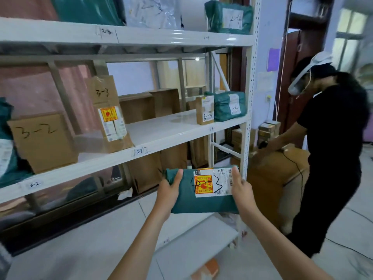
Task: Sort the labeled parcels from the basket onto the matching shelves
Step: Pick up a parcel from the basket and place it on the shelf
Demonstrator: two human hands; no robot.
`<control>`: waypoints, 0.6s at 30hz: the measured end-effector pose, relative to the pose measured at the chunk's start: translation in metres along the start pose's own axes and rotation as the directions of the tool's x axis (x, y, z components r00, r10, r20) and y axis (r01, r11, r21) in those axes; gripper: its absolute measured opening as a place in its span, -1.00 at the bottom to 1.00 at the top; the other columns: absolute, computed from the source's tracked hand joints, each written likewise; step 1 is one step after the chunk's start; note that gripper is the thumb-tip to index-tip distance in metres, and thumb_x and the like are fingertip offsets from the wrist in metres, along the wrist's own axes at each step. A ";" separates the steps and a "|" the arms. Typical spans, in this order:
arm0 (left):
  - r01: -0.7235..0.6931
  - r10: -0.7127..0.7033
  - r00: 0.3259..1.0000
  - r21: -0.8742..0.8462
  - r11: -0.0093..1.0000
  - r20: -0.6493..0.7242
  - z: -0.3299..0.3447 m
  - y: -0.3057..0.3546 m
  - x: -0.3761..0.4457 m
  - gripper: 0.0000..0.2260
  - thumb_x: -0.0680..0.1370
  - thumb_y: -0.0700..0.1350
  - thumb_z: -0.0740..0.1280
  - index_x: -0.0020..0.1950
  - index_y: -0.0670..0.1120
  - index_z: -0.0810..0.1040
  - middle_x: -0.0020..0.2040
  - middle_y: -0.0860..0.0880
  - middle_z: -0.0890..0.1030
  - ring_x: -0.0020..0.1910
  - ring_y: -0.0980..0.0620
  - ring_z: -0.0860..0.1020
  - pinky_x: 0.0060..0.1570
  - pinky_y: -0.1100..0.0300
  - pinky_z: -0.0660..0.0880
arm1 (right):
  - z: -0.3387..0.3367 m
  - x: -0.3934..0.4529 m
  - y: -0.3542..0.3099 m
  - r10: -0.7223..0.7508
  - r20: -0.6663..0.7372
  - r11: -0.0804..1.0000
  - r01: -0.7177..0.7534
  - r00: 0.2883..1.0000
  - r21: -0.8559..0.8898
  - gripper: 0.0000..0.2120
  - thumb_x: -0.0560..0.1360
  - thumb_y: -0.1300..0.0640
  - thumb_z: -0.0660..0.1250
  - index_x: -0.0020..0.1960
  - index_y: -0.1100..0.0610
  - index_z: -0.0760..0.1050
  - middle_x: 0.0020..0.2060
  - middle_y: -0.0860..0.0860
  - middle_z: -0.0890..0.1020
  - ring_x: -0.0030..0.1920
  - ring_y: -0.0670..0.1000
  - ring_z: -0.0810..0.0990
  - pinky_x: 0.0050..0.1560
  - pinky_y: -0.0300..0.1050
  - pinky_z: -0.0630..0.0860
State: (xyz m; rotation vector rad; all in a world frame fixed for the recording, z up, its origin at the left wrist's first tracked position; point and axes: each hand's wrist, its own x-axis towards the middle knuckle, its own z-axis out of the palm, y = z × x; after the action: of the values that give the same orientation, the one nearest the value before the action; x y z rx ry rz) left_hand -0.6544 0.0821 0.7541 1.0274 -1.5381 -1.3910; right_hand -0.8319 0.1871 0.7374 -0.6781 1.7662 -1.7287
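Here the green parcel [203,190] sits in the lower centre of the frame, held clear of the racking between both hands. The left hand [169,185] grasps its left end and the right hand [241,187] grasps its right end — fingers curled over the top edge on each side. The long axis runs left to right across the frame, label up, with a handwritten mark that appears to read 4-3. The middle shelf [167,132], upper centre, carries tags 3-2, 3-3 and 3-4, so the matching level is judged to be the low shelf [193,247] just below the parcel. Both hands are equally near — the coming move is probably downward and slightly left.
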 end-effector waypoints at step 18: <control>0.251 -0.232 0.967 0.226 0.941 -0.109 -0.017 -0.133 0.206 -0.59 0.43 0.44 0.32 0.03 0.16 0.58 0.12 0.11 0.64 0.18 0.01 0.57 0.20 -0.01 0.52 | 0.073 0.247 0.080 0.178 0.350 0.958 -0.081 0.919 -0.276 -0.71 0.62 -0.19 0.23 0.10 0.00 0.55 -0.02 -0.09 0.70 0.04 -0.06 0.67 0.02 -0.18 0.60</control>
State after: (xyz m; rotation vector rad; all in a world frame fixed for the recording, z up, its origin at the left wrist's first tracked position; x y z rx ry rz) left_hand -0.7028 -0.1253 0.6318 1.4449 -1.5865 -1.3284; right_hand -0.9527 -0.0361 0.6457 -0.9089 1.7297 -1.1963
